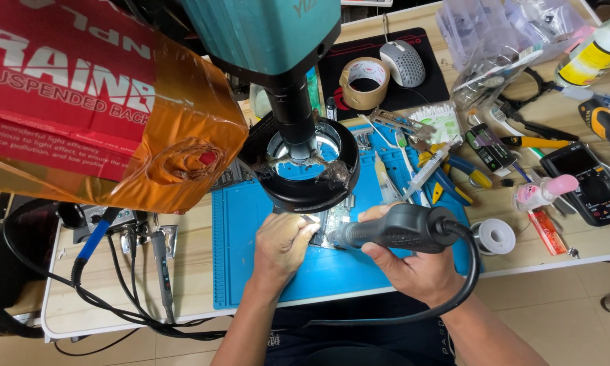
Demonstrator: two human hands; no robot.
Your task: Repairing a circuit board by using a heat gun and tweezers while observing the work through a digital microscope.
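Head view: my right grip (413, 261) wraps the black hot-air handle (400, 229), nozzle at nine o'clock toward the circuit board (337, 215); my left grip (282, 245) pinches tweezers (309, 218).

A blue mat (250, 264) lies on the table (190, 271); its left half is bare and open to a hand. Above its middle hangs a black ring light (311, 193) under a microscope (278, 41), roofing over the circuit board (335, 220) and leaving only a low gap. To the right, pliers (464, 173), a syringe (423, 173), a solder spool (493, 236) and a meter (589, 179) crowd the table. To the left, cables (125, 271) cross it. A red box (68, 88) overhangs the far left.
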